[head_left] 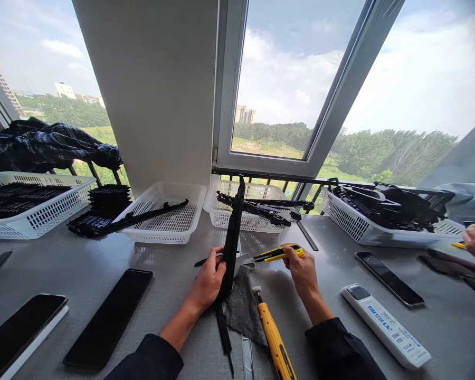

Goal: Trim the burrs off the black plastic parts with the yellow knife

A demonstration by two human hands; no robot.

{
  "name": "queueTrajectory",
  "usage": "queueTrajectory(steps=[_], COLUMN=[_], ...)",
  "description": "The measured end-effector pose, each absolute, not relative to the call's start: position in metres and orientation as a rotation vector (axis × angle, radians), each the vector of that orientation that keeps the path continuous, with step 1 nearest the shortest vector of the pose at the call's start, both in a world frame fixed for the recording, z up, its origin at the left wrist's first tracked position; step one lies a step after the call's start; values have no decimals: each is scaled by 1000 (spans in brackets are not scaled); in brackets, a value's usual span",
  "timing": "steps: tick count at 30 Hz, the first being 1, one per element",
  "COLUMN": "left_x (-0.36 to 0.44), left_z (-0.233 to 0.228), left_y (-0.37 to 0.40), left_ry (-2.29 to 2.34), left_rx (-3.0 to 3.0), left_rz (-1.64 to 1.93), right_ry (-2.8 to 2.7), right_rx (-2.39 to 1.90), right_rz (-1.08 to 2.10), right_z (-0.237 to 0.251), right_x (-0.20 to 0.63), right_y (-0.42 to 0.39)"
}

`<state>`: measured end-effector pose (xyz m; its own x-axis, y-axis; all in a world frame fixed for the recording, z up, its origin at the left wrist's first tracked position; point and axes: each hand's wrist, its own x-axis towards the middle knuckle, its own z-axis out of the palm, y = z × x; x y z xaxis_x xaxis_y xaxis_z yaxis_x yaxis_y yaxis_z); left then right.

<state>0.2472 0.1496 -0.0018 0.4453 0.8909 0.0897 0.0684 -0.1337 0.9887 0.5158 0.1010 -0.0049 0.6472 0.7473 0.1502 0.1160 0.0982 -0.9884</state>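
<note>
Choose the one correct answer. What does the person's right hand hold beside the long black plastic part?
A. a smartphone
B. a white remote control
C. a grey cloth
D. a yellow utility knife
D: the right hand grips a yellow utility knife, its tip pointing toward the long black plastic part that the left hand holds upright; the remote lies untouched on the table.

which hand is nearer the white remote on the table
Right. The right hand, holding a yellow utility knife, sits just left of the white remote. The left hand, gripping a long black plastic part, is farther left.
</note>
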Motion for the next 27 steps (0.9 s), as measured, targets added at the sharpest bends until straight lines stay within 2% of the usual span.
queueTrajectory(steps=[18,27], left_x=[247,248], left_z=[1,0], left_y=[148,149], left_ry=[863,856], left_rx=[1523,1524], left_rz=[877,918], right_ry=[-836,-666], right_rx=[-1429,-1345], right_rz=[464,383], right_z=[-1,-3], right_x=[523,527], right_y=[96,98])
